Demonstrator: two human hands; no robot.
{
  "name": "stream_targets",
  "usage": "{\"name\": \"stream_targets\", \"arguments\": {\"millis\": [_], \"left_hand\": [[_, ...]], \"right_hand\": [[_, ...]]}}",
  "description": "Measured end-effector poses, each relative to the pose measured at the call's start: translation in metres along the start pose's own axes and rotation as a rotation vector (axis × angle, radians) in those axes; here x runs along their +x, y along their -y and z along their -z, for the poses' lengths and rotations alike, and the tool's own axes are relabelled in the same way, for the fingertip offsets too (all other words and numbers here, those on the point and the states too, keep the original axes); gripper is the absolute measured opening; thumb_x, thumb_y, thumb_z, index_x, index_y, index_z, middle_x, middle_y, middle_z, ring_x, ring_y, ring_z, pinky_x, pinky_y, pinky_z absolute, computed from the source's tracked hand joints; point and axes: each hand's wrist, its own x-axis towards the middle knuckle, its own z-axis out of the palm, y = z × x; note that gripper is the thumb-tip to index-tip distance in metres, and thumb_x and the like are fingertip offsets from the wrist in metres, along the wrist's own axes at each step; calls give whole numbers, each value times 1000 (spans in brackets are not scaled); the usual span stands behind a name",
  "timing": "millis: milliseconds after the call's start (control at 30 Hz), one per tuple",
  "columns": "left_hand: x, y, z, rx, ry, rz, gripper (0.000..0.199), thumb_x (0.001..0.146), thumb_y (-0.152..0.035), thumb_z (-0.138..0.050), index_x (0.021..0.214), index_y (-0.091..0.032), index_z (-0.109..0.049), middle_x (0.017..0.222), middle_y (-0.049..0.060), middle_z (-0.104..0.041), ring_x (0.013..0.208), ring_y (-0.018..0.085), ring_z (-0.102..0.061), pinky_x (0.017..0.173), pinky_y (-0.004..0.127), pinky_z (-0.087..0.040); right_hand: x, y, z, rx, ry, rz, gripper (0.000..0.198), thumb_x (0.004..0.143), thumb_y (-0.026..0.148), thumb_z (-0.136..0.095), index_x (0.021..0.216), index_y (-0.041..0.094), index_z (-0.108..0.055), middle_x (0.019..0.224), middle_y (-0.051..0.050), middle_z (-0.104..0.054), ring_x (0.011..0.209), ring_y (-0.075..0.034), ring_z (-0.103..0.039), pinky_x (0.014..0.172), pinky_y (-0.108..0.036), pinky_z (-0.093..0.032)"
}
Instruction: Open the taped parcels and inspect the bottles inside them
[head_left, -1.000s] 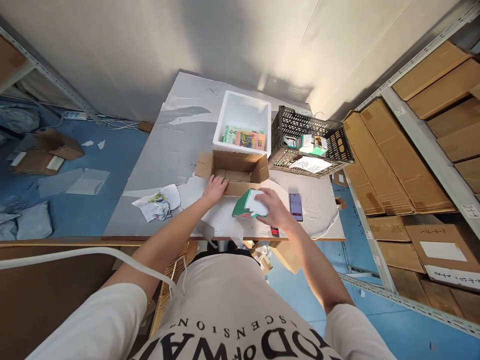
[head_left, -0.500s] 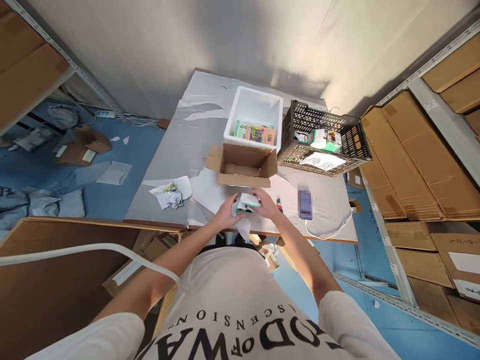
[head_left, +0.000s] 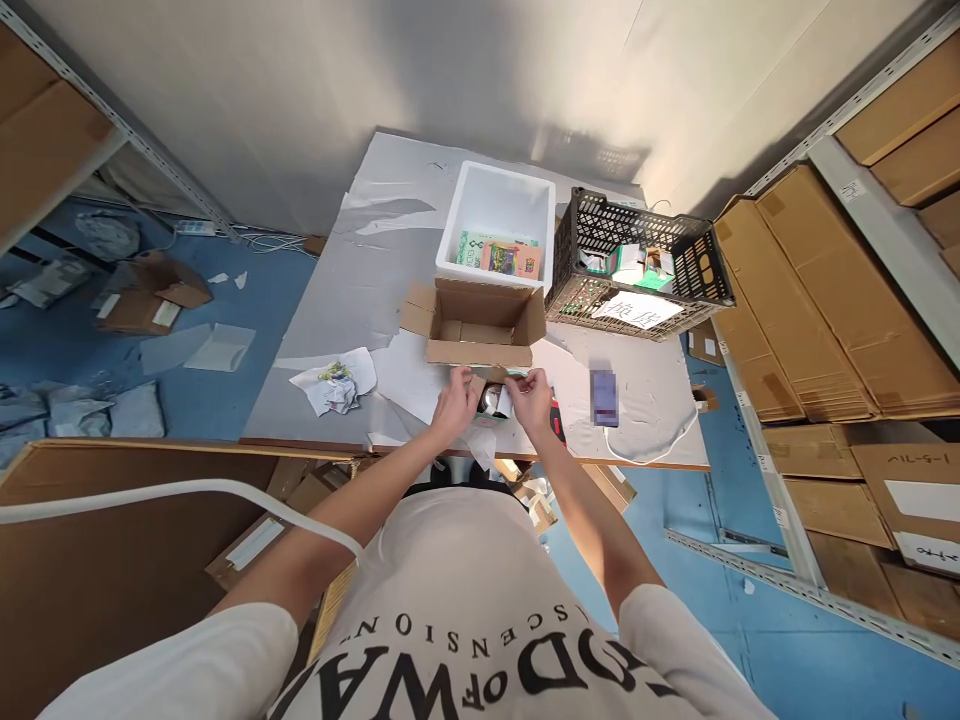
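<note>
At the near edge of the table, a small box (head_left: 491,377) stands with its top flaps raised, and something shiny and dark shows inside, too small to name. The fingers of my left hand (head_left: 453,408) pinch its left flap. My right hand (head_left: 531,404) grips the flap on the other side. Just beyond the small box is an open brown cardboard box (head_left: 480,353). A red and black tool (head_left: 556,418) lies close to my right hand, partly hidden by it.
Behind the cardboard box is a white foam box (head_left: 495,195) with printed packets inside. A black plastic crate (head_left: 637,225) holding small boxes sits to its right. A phone (head_left: 603,398) with a charging cable lies at the right, crumpled paper (head_left: 336,388) at the left.
The small box's top has been opened, with its flaps now up and the inside showing. Both hands have shifted onto the flaps. More of the red and black tool shows.
</note>
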Motion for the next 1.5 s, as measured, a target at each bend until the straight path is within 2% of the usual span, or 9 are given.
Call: {"name": "stream_targets", "arguments": {"millis": [100, 167, 333, 433, 633, 900, 1100, 1233, 1500], "left_hand": [[2, 1, 3, 116, 32, -112, 36, 87, -11, -38, 120, -20, -52, 134, 12, -53, 115, 22, -59, 90, 38, -52], [4, 2, 5, 228, 101, -223, 38, 87, -9, -38, 119, -21, -56, 140, 11, -48, 128, 24, -49, 98, 41, -47], [9, 8, 11, 347, 282, -390, 49, 87, -8, -35, 133, -16, -49, 139, 13, -51, 134, 27, -42, 108, 50, -37], [7, 14, 15, 272, 292, -422, 52, 87, -14, -39, 138, -13, -43, 142, 15, -47, 133, 26, -43, 108, 43, -39], [4, 16, 14, 118, 279, -419, 81, 72, -48, -71, 139, -15, -40, 135, 17, -50, 126, 31, -48, 106, 44, -41], [11, 16, 0, 23, 226, -374, 68, 67, -24, -71, 130, -20, -45, 123, 13, -55, 117, 30, -53, 100, 46, -45], [7, 25, -8, -33, 237, -414, 77, 65, -24, -71, 134, -16, -38, 126, 16, -51, 118, 29, -51, 101, 45, -45], [6, 27, -11, -72, 236, -393, 78, 66, -23, -71, 135, -16, -36, 127, 16, -50, 121, 29, -50, 101, 45, -45], [3, 28, -12, -56, 237, -350, 75, 69, -25, -70, 135, -18, -36, 126, 15, -50, 119, 29, -50, 97, 45, -47]], "right_hand": [[-2, -4, 10, -73, 332, 404, 11, 84, 28, -51, 91, 21, -56, 105, -10, -68, 103, -23, -61, 90, -39, -46], [2, -4, 18, -199, 501, 654, 22, 81, 18, -50, 101, 20, -60, 120, -12, -63, 118, -25, -52, 100, -44, -39], [20, 3, 38, -444, 645, 841, 19, 81, 19, -56, 97, 18, -66, 105, -12, -63, 102, -25, -53, 94, -41, -42], [20, 4, 48, -492, 580, 786, 13, 85, 28, -58, 90, 19, -67, 98, -9, -63, 97, -23, -53, 101, -44, -38], [0, 10, 41, -694, 457, 600, 21, 94, 23, -45, 93, 23, -66, 104, -6, -66, 111, -25, -49, 112, -64, -2], [-7, 49, 5, -861, 395, 261, 35, 85, 48, -57, 103, 19, -64, 104, -15, -67, 108, -32, -51, 105, -67, -13], [2, 60, -14, -913, 473, 23, 41, 74, 41, -67, 107, 17, -63, 99, -17, -69, 109, -36, -52, 98, -64, -23], [3, 62, -17, -927, 472, 16, 38, 70, 28, -66, 105, 15, -61, 95, -17, -70, 100, -33, -58, 90, -51, -34], [-5, 68, 5, -851, 408, 129, 35, 70, 32, -64, 102, 20, -57, 93, -9, -68, 91, -29, -58, 80, -38, -36]]}}
